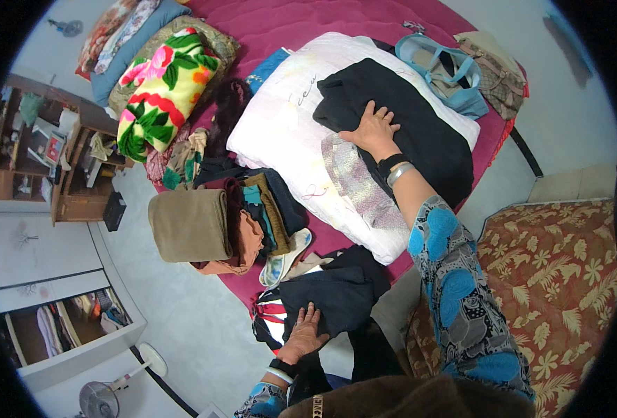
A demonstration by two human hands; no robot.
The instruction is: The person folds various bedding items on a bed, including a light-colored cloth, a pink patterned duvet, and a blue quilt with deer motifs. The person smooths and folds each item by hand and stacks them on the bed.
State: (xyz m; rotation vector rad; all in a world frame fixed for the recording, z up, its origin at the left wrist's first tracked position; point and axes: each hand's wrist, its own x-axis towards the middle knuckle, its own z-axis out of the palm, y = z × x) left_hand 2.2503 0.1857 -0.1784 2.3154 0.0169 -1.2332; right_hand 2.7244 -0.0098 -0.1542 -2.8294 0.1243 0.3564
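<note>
Fingers spread, my right hand (pixel 373 128) rests flat on a black garment (pixel 423 141) laid over a folded white quilt (pixel 277 130). Beside that garment, a shiny patterned cloth (pixel 358 183) lies on the quilt. My left hand (pixel 304 332) lies flat on a folded dark garment (pixel 329 300) at the near edge of the bed, its fingers slightly apart. Close by are a pair of patterned insoles (pixel 286 258) and a stack of folded clothes with a brown folded cloth (pixel 188 224) on top.
The bed has a magenta cover (pixel 308 15). A floral blanket (pixel 170 94) lies upper left; a light-blue bag (pixel 439 73) and a patterned handbag (pixel 496 78) sit upper right. A standing fan (pixel 99 399), an open wardrobe (pixel 62 324) and a floral-covered seat (pixel 548 271) surround the bed.
</note>
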